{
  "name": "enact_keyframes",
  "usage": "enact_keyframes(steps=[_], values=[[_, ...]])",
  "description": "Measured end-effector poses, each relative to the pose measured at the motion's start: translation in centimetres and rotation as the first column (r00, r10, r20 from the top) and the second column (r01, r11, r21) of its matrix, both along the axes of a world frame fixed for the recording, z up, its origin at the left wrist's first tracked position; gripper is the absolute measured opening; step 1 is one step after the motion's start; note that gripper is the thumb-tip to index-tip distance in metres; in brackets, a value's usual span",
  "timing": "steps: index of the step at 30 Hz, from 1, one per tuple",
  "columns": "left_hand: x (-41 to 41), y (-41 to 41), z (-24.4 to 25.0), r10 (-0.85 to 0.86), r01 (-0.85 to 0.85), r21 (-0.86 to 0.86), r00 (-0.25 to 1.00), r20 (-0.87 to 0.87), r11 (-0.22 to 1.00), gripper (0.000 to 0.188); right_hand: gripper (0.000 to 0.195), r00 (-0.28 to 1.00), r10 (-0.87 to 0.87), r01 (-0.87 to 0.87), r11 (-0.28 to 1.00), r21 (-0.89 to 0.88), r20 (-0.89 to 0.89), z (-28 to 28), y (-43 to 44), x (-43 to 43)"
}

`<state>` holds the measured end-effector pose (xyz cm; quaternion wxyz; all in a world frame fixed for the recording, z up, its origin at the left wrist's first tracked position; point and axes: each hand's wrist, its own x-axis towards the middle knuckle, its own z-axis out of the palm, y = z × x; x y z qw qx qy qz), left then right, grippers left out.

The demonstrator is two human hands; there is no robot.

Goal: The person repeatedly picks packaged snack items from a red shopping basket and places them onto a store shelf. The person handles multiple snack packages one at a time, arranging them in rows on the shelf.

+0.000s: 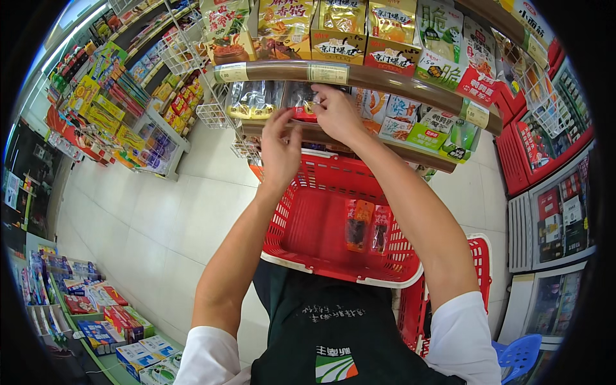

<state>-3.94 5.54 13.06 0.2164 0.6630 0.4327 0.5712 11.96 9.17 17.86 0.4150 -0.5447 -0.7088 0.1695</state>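
Note:
Both of my hands reach to the lower snack shelf, under the brown shelf edge. My right hand has its fingertips pinched at a small dark packet in a red display box; whether it grips the packet is not clear. Just left of it, my left hand is raised with fingers apart and nothing in it, near the box's front. Clear-and-yellow packets stand to the left. Below my hands is a red plastic shopping basket, holding an orange packet and a red packet.
Another red basket stands at lower right, near a blue perforated plastic thing. White wire racks hang at the shelf's left end. Glass-fronted cabinets line the right; a green shelf with boxed goods is at lower left.

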Motion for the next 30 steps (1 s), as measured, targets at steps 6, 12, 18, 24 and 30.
enact_keyframes(steps=[6, 12, 18, 24, 30], values=[[0.7, -1.1, -0.8, 0.105, 0.016, 0.240, 0.869, -0.483, 0.971, 0.058, 0.049, 0.967, -0.058, 0.005, 0.978, 0.209, 0.247, -0.7, 0.8, -0.9], [0.3, -0.4, -0.2, 0.125, 0.038, 0.236, 0.758, -0.640, 0.971, 0.067, 0.050, 0.833, -0.148, -0.063, 0.932, 0.358, 0.532, -0.1, -0.1, 1.6], [0.0, 0.3, 0.3, 0.140, 0.036, 0.215, 0.652, -0.745, 0.976, 0.069, 0.048, 0.726, -0.045, -0.172, 0.954, 0.245, 0.686, -0.5, 1.2, 2.0], [-0.1, 0.5, 0.2, 0.128, 0.037, 0.192, 0.624, -0.771, 0.981, 0.068, 0.049, 0.721, -0.010, -0.157, 0.972, 0.177, 0.693, -0.4, 1.7, 1.8], [0.2, 0.4, 0.4, 0.130, 0.031, 0.187, 0.612, -0.780, 0.982, 0.070, 0.050, 0.704, 0.042, -0.138, 0.987, 0.078, 0.709, 0.2, 1.6, 1.8]])
